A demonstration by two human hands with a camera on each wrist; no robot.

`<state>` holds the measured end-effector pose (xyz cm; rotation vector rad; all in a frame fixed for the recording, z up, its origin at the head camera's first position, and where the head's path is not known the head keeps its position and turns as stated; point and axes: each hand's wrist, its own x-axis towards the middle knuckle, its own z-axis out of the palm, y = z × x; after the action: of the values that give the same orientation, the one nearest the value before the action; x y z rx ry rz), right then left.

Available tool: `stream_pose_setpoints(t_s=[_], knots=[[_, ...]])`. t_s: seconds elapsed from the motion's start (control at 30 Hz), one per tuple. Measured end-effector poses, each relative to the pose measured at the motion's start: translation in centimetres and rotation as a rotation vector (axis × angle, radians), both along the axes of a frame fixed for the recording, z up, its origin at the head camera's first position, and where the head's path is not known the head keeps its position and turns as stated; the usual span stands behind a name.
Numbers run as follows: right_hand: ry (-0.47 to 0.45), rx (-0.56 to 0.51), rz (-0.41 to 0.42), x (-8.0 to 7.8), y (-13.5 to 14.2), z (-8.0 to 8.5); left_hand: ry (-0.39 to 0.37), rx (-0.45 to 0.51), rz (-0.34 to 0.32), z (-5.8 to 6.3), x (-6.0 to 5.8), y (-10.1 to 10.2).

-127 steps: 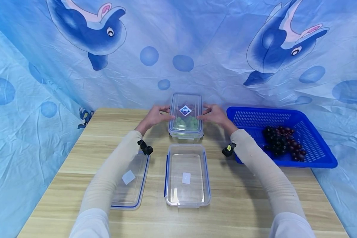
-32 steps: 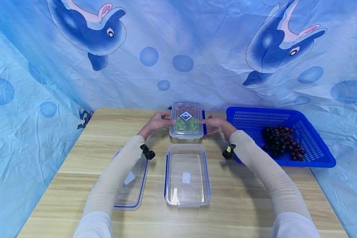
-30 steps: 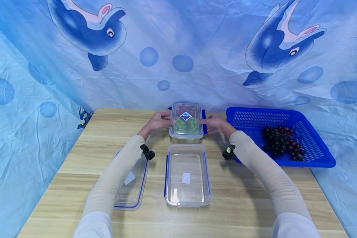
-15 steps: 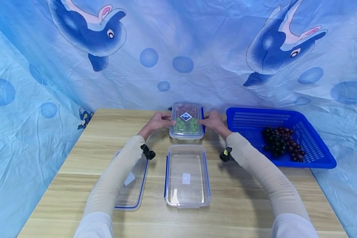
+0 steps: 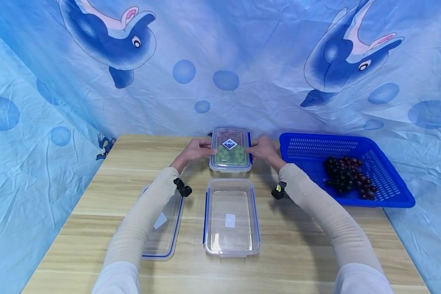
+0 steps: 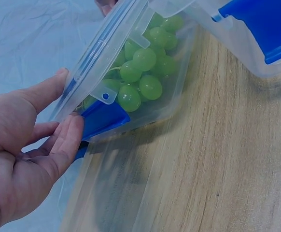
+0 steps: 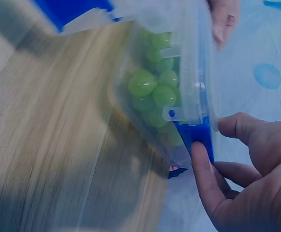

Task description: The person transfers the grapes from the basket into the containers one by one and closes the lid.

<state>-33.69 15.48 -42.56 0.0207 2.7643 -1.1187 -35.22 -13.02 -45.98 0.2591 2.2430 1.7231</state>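
Note:
A clear food container (image 5: pixel 230 167) stands at the back middle of the table, its lid (image 5: pixel 239 134) on top with a blue diamond label. Green grapes (image 6: pixel 143 60) show through its wall, with something reddish behind them in the head view. My left hand (image 5: pixel 194 150) grips the left edge, thumb at the lid and fingertips against a blue latch (image 6: pixel 104 118). On the opposite side my right hand (image 5: pixel 263 148) pinches the edge, thumb on the lid rim and a finger pressing the right blue latch (image 7: pixel 196 133), which lies close along the wall.
Nearer me is a second clear container (image 5: pixel 229 241), lidless and empty. Left of it lies a loose lid (image 5: pixel 165 237), partly under my left forearm. At the right, a blue basket (image 5: pixel 397 188) holds black grapes (image 5: pixel 338 175) and red grapes (image 5: pixel 365 181). A curtain (image 5: pixel 242 102) hangs behind.
The lid, higher and farther back at first, has come down onto the grape container. The right latch, sticking out a second ago, has folded against the side; my right hand moved slightly left.

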Motion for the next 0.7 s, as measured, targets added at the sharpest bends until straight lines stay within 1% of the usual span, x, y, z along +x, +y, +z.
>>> stream_pose_setpoints(t_s=[0.1,0.27,0.33,0.37,0.5,0.53,0.6,0.7], knots=[[0.012,-0.030,0.005,0.12,0.13,-0.09,-0.001,0.007,-0.001,0.01,-0.01,0.01],[0.010,-0.112,0.009,0.38,0.29,-0.25,-0.007,-0.051,0.018,0.01,0.04,-0.09],[-0.006,-0.145,0.010,0.43,0.33,-0.28,-0.022,-0.077,0.048,-0.03,0.08,-0.09],[-0.013,-0.157,0.011,0.43,0.36,-0.31,-0.036,-0.074,0.065,-0.06,0.09,-0.04],[-0.030,-0.180,0.011,0.34,0.43,-0.35,-0.148,0.011,0.132,-0.20,0.25,0.29],[-0.034,-0.180,0.011,0.29,0.44,-0.38,-0.177,0.037,0.138,-0.23,0.33,0.38],[-0.041,-0.179,0.004,0.17,0.44,-0.46,-0.239,0.094,0.135,-0.31,0.49,0.54],[-0.056,-0.175,-0.001,-0.03,0.48,-0.67,-0.297,0.150,0.122,-0.48,0.69,0.78]])
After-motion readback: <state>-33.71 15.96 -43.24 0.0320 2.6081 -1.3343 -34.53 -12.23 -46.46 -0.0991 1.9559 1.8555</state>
